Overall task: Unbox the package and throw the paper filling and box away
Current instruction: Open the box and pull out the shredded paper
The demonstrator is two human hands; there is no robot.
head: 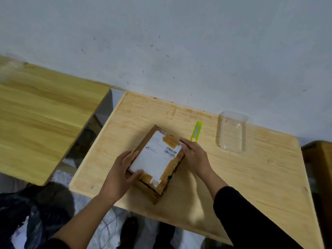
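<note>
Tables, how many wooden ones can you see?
2. One light wooden table is in front, holding the taped cardboard package, a green utility knife and a clear plastic container. A second wooden table stands to its left.

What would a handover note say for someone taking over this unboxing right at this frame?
Left hand: holds the near left corner of the box, thumb on its top.
Right hand: fingers laid along the box's right edge.
Box: flat on the wooden table, label up, brown tape intact.
Green utility knife: on the table just beyond the right hand, untouched.
Clear plastic container: further right.
Done: box set down and steadied.
Left: cut the tape, open the box, take out the contents, discard the paper filling and box.
</note>
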